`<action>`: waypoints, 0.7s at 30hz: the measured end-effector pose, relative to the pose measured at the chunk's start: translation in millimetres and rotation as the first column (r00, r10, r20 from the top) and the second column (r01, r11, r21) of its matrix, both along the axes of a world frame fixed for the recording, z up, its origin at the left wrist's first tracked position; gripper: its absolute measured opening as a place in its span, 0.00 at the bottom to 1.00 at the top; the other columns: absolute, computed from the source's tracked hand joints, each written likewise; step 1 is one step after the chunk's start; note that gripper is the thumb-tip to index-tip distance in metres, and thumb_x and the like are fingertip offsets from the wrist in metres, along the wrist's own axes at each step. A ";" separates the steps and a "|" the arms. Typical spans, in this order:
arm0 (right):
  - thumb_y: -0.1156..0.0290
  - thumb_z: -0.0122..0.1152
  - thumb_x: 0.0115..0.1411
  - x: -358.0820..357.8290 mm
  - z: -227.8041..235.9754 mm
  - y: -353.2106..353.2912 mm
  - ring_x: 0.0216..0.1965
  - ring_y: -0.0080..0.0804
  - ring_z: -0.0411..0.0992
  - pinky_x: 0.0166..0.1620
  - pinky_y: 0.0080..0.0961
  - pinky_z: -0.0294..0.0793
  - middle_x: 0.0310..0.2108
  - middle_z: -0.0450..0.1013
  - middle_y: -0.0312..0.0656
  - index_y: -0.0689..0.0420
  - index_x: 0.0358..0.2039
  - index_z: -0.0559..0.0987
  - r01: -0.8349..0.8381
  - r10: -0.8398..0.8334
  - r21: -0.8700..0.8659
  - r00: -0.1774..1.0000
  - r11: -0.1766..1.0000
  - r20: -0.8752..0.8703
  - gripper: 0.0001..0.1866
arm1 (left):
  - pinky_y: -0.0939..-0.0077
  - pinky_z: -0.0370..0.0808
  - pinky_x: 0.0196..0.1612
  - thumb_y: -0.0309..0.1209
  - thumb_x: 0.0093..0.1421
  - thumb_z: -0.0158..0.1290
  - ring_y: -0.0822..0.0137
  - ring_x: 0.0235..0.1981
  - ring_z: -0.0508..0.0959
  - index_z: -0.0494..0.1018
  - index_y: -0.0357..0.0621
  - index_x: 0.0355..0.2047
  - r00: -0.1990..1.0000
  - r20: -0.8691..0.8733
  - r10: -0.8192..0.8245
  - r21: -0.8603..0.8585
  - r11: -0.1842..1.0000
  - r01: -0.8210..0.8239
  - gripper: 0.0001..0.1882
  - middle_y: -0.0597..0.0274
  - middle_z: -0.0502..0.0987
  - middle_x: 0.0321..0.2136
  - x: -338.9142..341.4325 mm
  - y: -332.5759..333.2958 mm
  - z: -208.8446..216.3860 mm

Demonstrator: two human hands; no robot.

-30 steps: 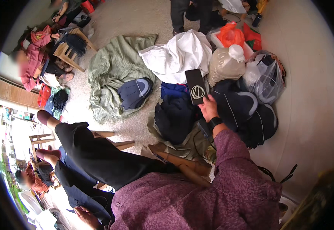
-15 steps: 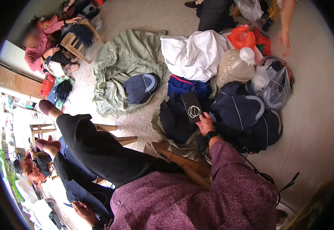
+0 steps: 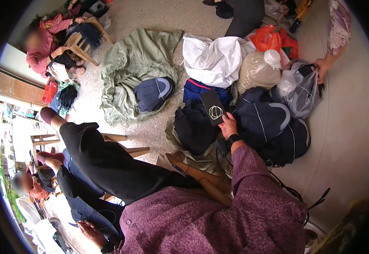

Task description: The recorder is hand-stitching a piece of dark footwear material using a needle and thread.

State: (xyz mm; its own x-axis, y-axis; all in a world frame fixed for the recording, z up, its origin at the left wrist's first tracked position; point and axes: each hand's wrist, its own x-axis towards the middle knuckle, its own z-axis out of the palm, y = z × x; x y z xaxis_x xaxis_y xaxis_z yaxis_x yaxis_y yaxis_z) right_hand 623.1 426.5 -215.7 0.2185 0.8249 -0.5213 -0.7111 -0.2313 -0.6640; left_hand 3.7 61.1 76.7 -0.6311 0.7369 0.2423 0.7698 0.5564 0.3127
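My right hand (image 3: 229,126), with a black band at the wrist, grips a flat black rectangular object (image 3: 211,101). A loose coil of thin white cord (image 3: 215,112) lies on its face, close to my thumb. Beneath it is a heap of dark cloth (image 3: 194,130). To the right lie stacked navy cloth pieces (image 3: 262,114) with pale curved bands, tied with white cord. At the lower left, my left hand (image 3: 91,235) has its fingers curled at the edge of a dark cloth (image 3: 85,205) beside my lap; part of the hand is shaded.
A green cloth (image 3: 144,55) with another navy stack (image 3: 154,95) lies ahead. Beyond my right hand are a white sack (image 3: 214,57), a large plastic jug (image 3: 258,70) and a clear bag (image 3: 303,95). Another person's hand (image 3: 323,67) touches that bag. Wooden stools (image 3: 80,46) stand left.
The other person's hand at the right has come down onto the clear bag. My right hand still holds the black object, shifted slightly. A dark-trousered leg at the top has moved right.
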 end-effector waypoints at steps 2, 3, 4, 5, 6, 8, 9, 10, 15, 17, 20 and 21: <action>0.74 0.48 0.63 2.8 -0.7 2.3 0.42 0.36 0.73 0.45 0.38 0.74 0.43 0.72 0.43 0.58 0.50 0.68 0.010 -0.010 -0.001 1.000 1.000 0.006 0.14 | 0.73 0.68 0.44 0.24 0.59 0.36 0.62 0.35 0.68 0.52 0.25 0.58 0.953 0.301 0.035 0.163 0.983 -0.088 0.26 0.51 0.66 0.36 -5.5 0.2 1.0; 0.74 0.48 0.63 2.7 -1.7 3.1 0.42 0.36 0.73 0.45 0.38 0.74 0.43 0.72 0.43 0.58 0.50 0.68 0.007 -0.007 -0.002 1.000 1.000 0.004 0.14 | 0.75 0.68 0.43 0.24 0.59 0.36 0.63 0.36 0.68 0.53 0.25 0.58 0.820 0.573 0.013 0.290 0.932 -0.217 0.26 0.51 0.66 0.37 -6.7 -0.3 2.5; 0.74 0.48 0.63 2.3 -2.4 4.1 0.41 0.36 0.73 0.44 0.38 0.75 0.43 0.72 0.43 0.58 0.50 0.69 0.011 -0.011 0.000 1.000 1.000 0.002 0.14 | 0.75 0.68 0.43 0.24 0.59 0.36 0.63 0.36 0.68 0.53 0.25 0.58 0.820 0.571 0.016 0.290 0.932 -0.220 0.26 0.51 0.66 0.37 -6.1 -1.6 3.1; 0.74 0.48 0.63 3.0 -2.4 4.4 0.40 0.36 0.73 0.43 0.37 0.75 0.42 0.72 0.43 0.57 0.50 0.69 0.017 -0.017 0.002 1.000 1.000 0.002 0.15 | 0.75 0.68 0.43 0.23 0.59 0.35 0.63 0.36 0.68 0.53 0.25 0.58 0.829 0.557 0.042 0.279 0.931 -0.234 0.26 0.50 0.66 0.36 -0.5 2.5 5.3; 0.74 0.48 0.63 5.2 -2.2 7.6 0.40 0.36 0.73 0.43 0.37 0.75 0.42 0.72 0.43 0.57 0.50 0.69 0.016 -0.016 0.000 1.000 1.000 0.002 0.15 | 0.75 0.68 0.42 0.22 0.60 0.35 0.63 0.35 0.68 0.53 0.25 0.58 0.837 0.542 0.067 0.268 0.931 -0.249 0.25 0.49 0.66 0.36 5.1 6.5 8.1; 0.73 0.49 0.62 11.7 -0.7 20.9 0.39 0.34 0.74 0.41 0.36 0.75 0.41 0.73 0.42 0.56 0.49 0.70 0.000 0.002 -0.056 0.999 0.998 0.034 0.14 | 0.72 0.68 0.44 0.23 0.60 0.35 0.59 0.38 0.68 0.53 0.25 0.58 0.846 0.518 0.125 0.207 0.942 -0.265 0.25 0.46 0.67 0.39 14.5 12.4 17.3; 0.71 0.52 0.61 16.7 -1.1 28.4 0.37 0.33 0.74 0.38 0.34 0.75 0.40 0.73 0.41 0.56 0.50 0.71 -0.017 0.017 -0.017 0.998 1.000 0.052 0.15 | 0.69 0.68 0.46 0.24 0.61 0.35 0.55 0.41 0.69 0.54 0.25 0.58 0.852 0.493 0.176 0.145 0.949 -0.280 0.25 0.43 0.68 0.41 19.4 16.3 21.2; 0.68 0.53 0.61 21.9 -1.3 38.9 0.36 0.32 0.73 0.36 0.32 0.75 0.39 0.73 0.40 0.55 0.50 0.71 -0.032 0.034 -0.015 0.994 0.999 0.102 0.16 | 0.69 0.68 0.46 0.24 0.61 0.35 0.55 0.41 0.69 0.54 0.25 0.58 0.852 0.492 0.177 0.142 0.950 -0.279 0.25 0.43 0.68 0.41 26.6 21.4 24.6; 0.54 0.57 0.56 48.1 -0.7 100.6 0.37 0.38 0.72 0.37 0.31 0.72 0.37 0.73 0.45 0.57 0.48 0.72 -0.131 0.171 -0.110 0.716 0.985 0.677 0.24 | 0.55 0.63 0.55 0.30 0.65 0.38 0.39 0.53 0.65 0.56 0.24 0.55 0.934 0.245 0.260 -0.035 0.965 -0.259 0.23 0.30 0.64 0.51 34.8 23.0 27.3; 0.51 0.56 0.56 77.2 -40.8 111.7 0.43 0.53 0.71 0.46 0.38 0.70 0.41 0.73 0.54 0.62 0.47 0.71 0.168 0.099 -0.114 0.093 0.979 0.991 0.28 | 0.56 0.62 0.56 0.30 0.65 0.38 0.39 0.54 0.65 0.56 0.24 0.56 0.961 0.195 0.197 -0.082 0.980 -0.184 0.23 0.30 0.64 0.51 14.2 20.7 14.4; 0.51 0.55 0.56 26.6 -36.9 98.0 0.47 0.57 0.69 0.51 0.41 0.67 0.44 0.71 0.60 0.64 0.46 0.70 0.093 0.102 -0.144 0.352 0.985 0.930 0.28 | 0.72 0.63 0.46 0.31 0.67 0.36 0.57 0.41 0.64 0.60 0.29 0.50 0.923 0.329 0.201 0.098 0.964 -0.245 0.16 0.47 0.63 0.39 37.9 32.3 20.0; 0.56 0.56 0.57 18.5 -36.3 90.6 0.45 0.54 0.70 0.48 0.39 0.68 0.40 0.73 0.58 0.63 0.43 0.72 0.095 0.027 -0.066 0.369 0.993 0.929 0.23 | 0.87 0.64 0.36 0.31 0.69 0.35 0.75 0.27 0.64 0.64 0.34 0.43 0.826 0.543 0.154 0.297 0.884 -0.360 0.12 0.66 0.63 0.27 46.6 41.4 24.1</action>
